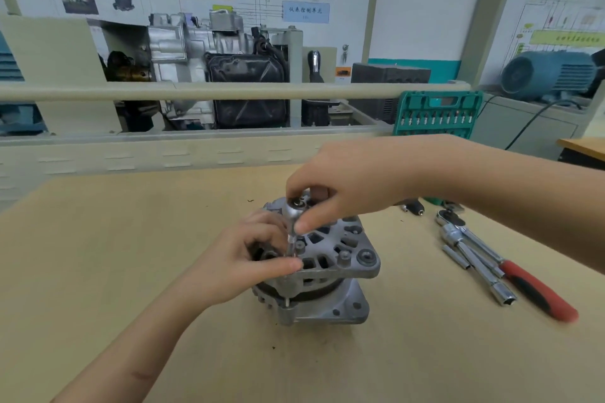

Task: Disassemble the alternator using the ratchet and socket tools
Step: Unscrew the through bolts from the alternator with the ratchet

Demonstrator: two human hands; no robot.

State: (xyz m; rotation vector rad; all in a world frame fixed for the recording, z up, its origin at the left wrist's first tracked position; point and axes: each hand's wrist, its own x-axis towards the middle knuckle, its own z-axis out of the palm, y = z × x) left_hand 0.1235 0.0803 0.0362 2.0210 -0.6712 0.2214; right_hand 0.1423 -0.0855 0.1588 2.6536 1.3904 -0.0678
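Observation:
A grey alternator point(340, 258) stands upright on the tan workbench point(131, 255), vented housing facing up. A small chrome ratchet head with a socket point(294, 226) stands vertically on a bolt at the housing's left edge. My right hand point(343, 193) grips the top of that tool with thumb and fingers curled round it. My left hand point(252, 258) pinches the lower shaft of the tool against the alternator's left side and hides part of the pulley area.
To the right lie a red-handled ratchet point(530, 285), chrome extension bars and a long socket point(491, 278), and a small dark bit point(413, 207). A green socket case point(437, 113) stands open at the bench's far edge. A cutaway engine display sits behind the rail.

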